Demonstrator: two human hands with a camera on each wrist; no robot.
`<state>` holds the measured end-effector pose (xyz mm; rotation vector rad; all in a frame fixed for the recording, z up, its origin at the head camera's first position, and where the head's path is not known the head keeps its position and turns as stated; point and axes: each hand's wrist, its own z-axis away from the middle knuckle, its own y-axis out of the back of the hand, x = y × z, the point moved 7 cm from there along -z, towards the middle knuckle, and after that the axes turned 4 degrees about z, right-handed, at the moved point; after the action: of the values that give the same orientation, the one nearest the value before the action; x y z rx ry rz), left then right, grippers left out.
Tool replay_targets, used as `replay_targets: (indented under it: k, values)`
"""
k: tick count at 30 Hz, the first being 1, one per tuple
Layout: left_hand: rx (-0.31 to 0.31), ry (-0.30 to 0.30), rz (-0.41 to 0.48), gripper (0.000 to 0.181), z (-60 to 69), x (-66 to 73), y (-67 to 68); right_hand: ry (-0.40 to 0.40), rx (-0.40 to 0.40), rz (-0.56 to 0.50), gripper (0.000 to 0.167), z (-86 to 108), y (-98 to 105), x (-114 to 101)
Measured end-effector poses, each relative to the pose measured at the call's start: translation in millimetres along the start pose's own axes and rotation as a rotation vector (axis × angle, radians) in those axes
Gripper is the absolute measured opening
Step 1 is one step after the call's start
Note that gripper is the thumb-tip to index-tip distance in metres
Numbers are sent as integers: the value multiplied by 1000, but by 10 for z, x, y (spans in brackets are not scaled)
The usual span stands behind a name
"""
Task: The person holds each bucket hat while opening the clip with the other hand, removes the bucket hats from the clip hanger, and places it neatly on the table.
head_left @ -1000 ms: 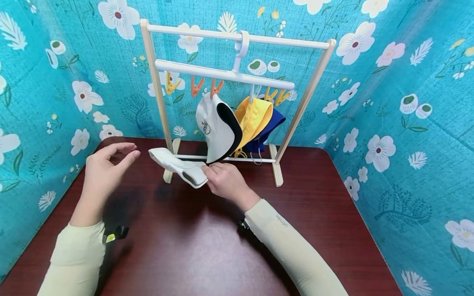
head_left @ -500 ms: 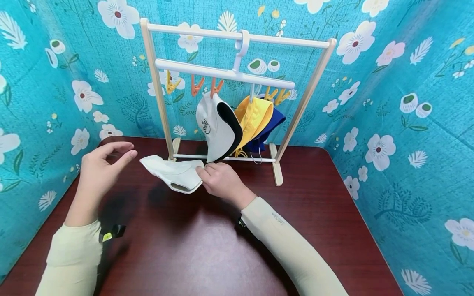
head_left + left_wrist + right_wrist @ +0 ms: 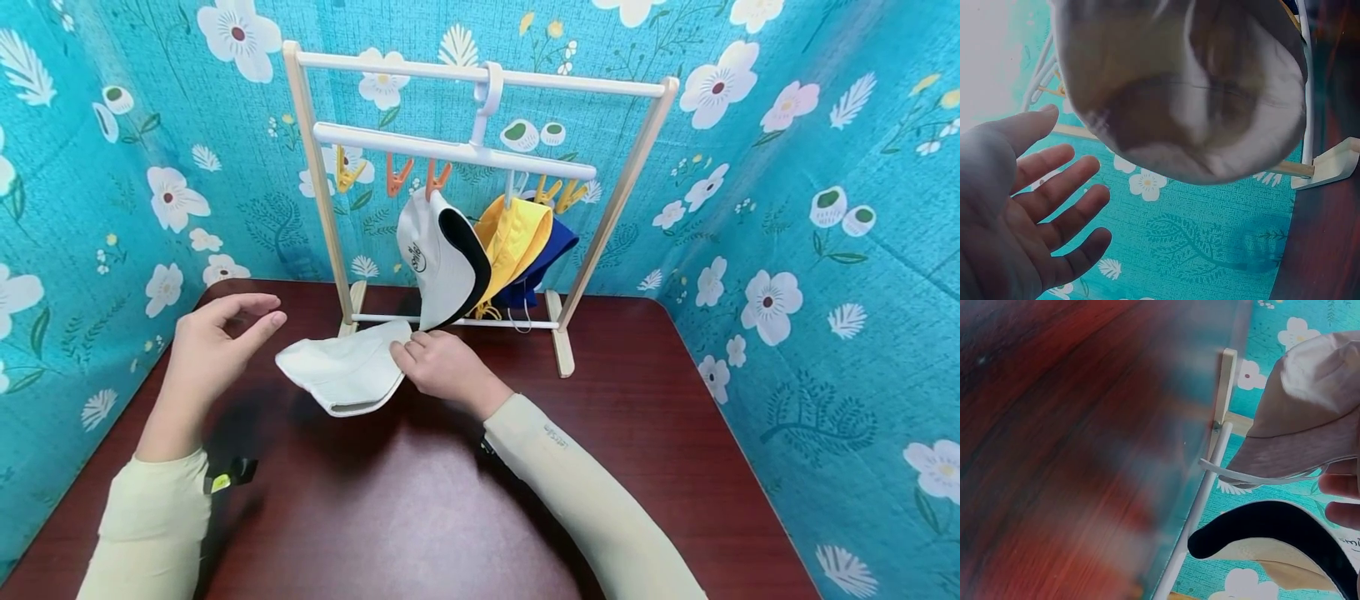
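A white cloth hat (image 3: 341, 362) hangs in front of the rack, its rim held between the thumb and curled fingers of my right hand (image 3: 448, 367). The left wrist view looks into the hollow of this hat (image 3: 1241, 150). In the right wrist view the hat (image 3: 1310, 419) shows a thin strap along its edge, and only some fingertips (image 3: 1342, 485) are visible. My left hand (image 3: 206, 354) is raised left of the hat, fingers relaxed and apart from it, holding nothing. Behind the right hand, a white cap with a black-lined brim (image 3: 438, 258) hangs from an orange clothespin (image 3: 437, 178).
A wooden rack (image 3: 637, 192) carries a white hanger bar (image 3: 442, 150) with several clothespins. Yellow (image 3: 525, 233) and dark blue (image 3: 551, 254) hats hang right of the white cap. Dark red table (image 3: 465, 517) below; a flowered blue curtain (image 3: 810, 192) surrounds it.
The right hand has moved slightly left with the white hat. The hat has turned and spread, its free edge now lower and nearer. The left hand has barely shifted; the hanging hats are still.
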<state>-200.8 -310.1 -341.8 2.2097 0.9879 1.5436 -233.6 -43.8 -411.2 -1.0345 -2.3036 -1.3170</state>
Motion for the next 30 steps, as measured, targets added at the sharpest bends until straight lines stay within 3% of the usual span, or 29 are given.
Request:
replay_targets:
  k: [9,30]
  values:
    - [-24,2,-9,44,14,24,-14,42,17,-2,33,0,-78,-59]
    - [-37,-41,-6,41,31,111,-21,85,-99,-36,30,83,-277,-97]
